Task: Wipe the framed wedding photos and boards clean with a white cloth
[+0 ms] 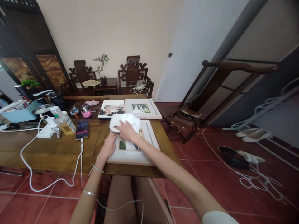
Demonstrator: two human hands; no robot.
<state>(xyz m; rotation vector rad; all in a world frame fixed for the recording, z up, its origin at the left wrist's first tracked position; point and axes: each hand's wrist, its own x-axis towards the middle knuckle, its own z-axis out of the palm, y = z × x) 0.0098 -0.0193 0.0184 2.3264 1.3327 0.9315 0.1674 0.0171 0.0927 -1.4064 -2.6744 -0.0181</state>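
My right hand [126, 131] presses a folded white cloth [125, 120] onto the upper left part of a white picture frame [151, 149], fingers closed on the cloth. A small photo [122, 144] sits in the middle of this frame, partly covered by my right hand and forearm. My left hand [109, 145] rests at the frame's left side, fingers stretched out towards the cloth's lower edge. Just behind lie a second white frame [154, 109] with a photo of its own and a white panel [106, 104] with a picture on it.
On the wooden table [98, 161], to the left, are a phone [82, 129] on a white cable, a bottle of yellowish liquid [66, 125], a power strip [46, 129], a pink cup [86, 112] and a blue box [20, 113]. A wooden chair [210, 93] holding a brown bag stands right.
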